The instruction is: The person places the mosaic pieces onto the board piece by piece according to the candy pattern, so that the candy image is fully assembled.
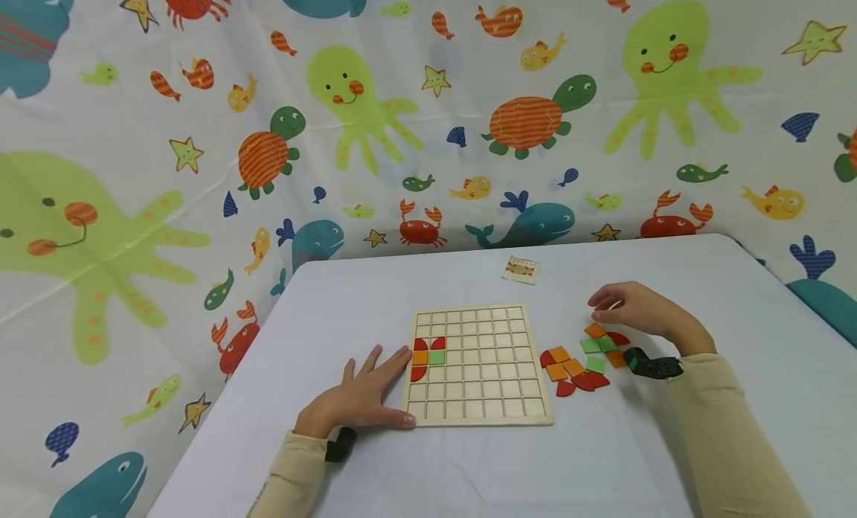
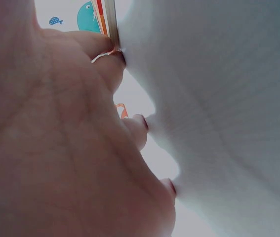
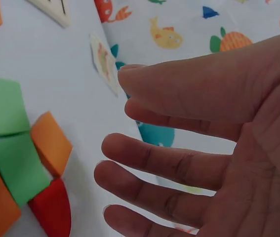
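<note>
A wooden grid board [image 1: 495, 388] lies flat on the table. In its left columns sit an orange square [image 1: 419, 358], a green square [image 1: 437, 357] and several red rounded pieces [image 1: 418, 373]. My left hand [image 1: 361, 399] has its fingers spread, with thumb and fingertips at the board's left edge; the left wrist view shows mostly its palm. Above the loose pieces to the right of the board, my right hand [image 1: 636, 309] hovers, fingers loosely bent and holding nothing. Near it in the right wrist view lie green squares [image 3: 19, 165], an orange square [image 3: 51, 143] and a red piece [image 3: 55, 210].
More loose orange squares [image 1: 557, 371] and red pieces [image 1: 582, 382] are scattered by the board's right side. Behind the board lies a small patterned card [image 1: 521, 270]. A sea-animal print cloth [image 1: 455, 71] hangs behind the white table [image 1: 535, 473].
</note>
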`<state>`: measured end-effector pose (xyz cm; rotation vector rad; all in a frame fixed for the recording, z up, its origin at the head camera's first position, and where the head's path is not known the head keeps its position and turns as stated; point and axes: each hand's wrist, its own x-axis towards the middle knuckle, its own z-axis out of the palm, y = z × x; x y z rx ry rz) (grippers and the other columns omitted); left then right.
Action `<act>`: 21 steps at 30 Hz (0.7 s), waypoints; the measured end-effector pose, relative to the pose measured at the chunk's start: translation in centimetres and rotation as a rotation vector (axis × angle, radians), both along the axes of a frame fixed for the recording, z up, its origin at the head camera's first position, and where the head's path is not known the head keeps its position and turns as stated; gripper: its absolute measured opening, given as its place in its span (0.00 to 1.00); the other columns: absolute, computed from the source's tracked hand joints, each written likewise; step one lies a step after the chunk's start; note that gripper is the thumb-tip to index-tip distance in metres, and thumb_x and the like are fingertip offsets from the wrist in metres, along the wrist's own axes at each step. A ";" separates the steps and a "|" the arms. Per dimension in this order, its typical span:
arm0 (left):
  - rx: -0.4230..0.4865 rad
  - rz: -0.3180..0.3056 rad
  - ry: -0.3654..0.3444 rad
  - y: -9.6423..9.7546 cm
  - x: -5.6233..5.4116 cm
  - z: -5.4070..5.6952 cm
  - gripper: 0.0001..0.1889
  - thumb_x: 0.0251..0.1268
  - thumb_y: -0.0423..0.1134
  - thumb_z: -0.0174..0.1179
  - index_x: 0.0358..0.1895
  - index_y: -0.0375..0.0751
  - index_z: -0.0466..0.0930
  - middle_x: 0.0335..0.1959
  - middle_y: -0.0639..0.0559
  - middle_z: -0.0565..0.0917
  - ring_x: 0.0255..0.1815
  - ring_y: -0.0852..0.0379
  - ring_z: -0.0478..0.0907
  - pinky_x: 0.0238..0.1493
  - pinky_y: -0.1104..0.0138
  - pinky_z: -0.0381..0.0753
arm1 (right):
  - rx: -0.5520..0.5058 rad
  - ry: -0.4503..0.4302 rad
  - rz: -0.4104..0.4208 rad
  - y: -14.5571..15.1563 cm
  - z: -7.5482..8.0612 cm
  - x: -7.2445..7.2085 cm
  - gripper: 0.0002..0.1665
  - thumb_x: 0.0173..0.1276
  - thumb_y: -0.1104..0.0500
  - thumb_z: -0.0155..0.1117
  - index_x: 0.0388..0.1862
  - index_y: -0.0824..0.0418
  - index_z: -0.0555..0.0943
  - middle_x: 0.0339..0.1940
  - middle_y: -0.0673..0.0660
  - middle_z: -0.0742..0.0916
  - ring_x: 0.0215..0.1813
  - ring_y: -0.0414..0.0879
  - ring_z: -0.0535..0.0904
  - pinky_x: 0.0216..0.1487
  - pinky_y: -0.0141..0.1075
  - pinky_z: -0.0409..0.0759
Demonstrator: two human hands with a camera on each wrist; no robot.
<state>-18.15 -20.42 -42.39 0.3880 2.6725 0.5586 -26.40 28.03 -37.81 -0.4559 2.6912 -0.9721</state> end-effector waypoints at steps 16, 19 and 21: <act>0.004 -0.011 0.008 -0.1 0.0 0.0 0.62 0.55 0.66 0.77 0.89 0.51 0.51 0.89 0.52 0.51 0.89 0.37 0.32 0.78 0.31 0.25 | 0.031 -0.037 0.003 0.1 -0.9 -0.3 0.23 0.76 0.57 0.69 0.60 0.73 0.81 0.51 0.66 0.88 0.51 0.59 0.83 0.56 0.58 0.85; 0.004 -0.010 0.007 -0.1 0.0 0.0 0.62 0.55 0.66 0.77 0.89 0.51 0.51 0.89 0.52 0.51 0.89 0.37 0.32 0.78 0.31 0.25 | 0.030 -0.021 0.015 -1.6 -0.4 -0.2 0.22 0.74 0.58 0.70 0.60 0.71 0.82 0.50 0.63 0.88 0.51 0.58 0.83 0.55 0.55 0.86; 0.004 -0.010 0.007 -0.1 0.0 0.0 0.62 0.55 0.66 0.77 0.89 0.51 0.51 0.89 0.52 0.51 0.89 0.37 0.32 0.78 0.31 0.25 | 0.032 -0.023 0.038 -2.9 -0.2 -0.1 0.20 0.73 0.59 0.71 0.59 0.69 0.84 0.49 0.61 0.88 0.52 0.57 0.82 0.55 0.53 0.86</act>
